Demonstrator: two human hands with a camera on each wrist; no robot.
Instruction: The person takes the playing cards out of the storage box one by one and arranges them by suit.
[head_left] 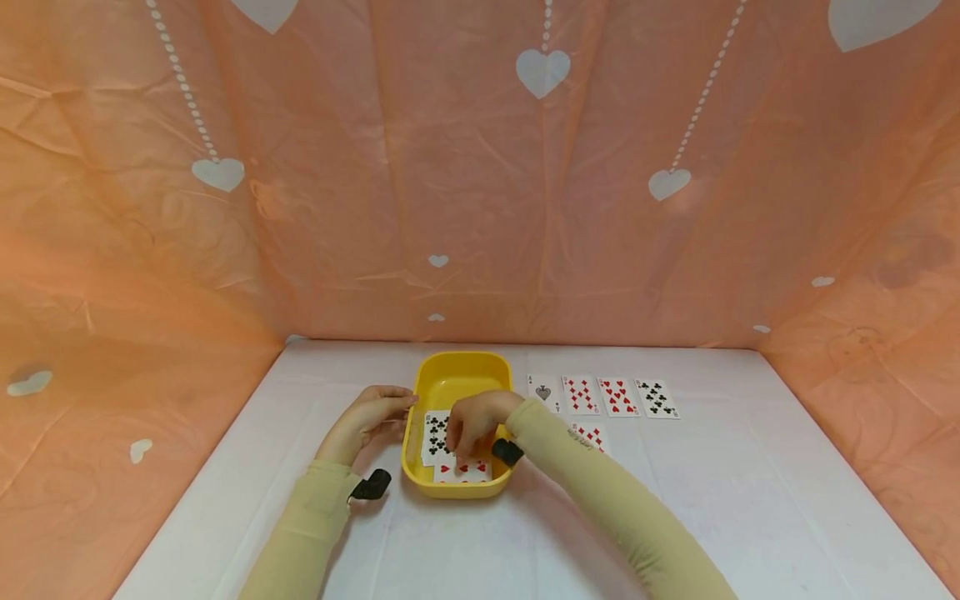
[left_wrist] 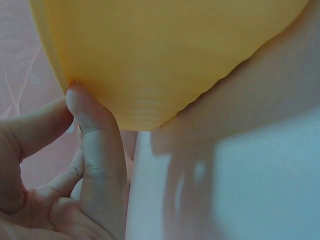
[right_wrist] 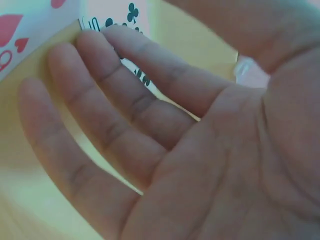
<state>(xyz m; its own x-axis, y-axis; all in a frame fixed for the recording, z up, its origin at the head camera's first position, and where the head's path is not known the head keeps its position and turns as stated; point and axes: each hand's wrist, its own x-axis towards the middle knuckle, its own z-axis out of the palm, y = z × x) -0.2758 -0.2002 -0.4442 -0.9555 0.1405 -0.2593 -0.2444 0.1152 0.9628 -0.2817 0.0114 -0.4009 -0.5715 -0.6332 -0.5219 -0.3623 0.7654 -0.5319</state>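
Observation:
A yellow plastic tray (head_left: 459, 492) stands on the table, with playing cards inside its near half. At the tray's left rim, my left hand (head_left: 367, 421) pinches the wall between thumb and finger; its thumb (left_wrist: 97, 145) presses the yellow side in the left wrist view. My right hand (head_left: 476, 421) reaches down into the tray over the cards. Its long fingers (right_wrist: 112, 125) are loosely extended in the right wrist view, fingertips right at the edge of a ten of clubs (head_left: 436, 442). Below that lies a hearts card (head_left: 476, 475), partly covered.
Right of the tray, a row of face-up cards holds an ace of spades (head_left: 543, 392), a diamonds card (head_left: 581, 395), a hearts card (head_left: 618, 397) and a clubs card (head_left: 657, 399). Another diamonds card (head_left: 592, 435) lies below, partly behind my right sleeve. An orange curtain (head_left: 480, 250) encloses the table.

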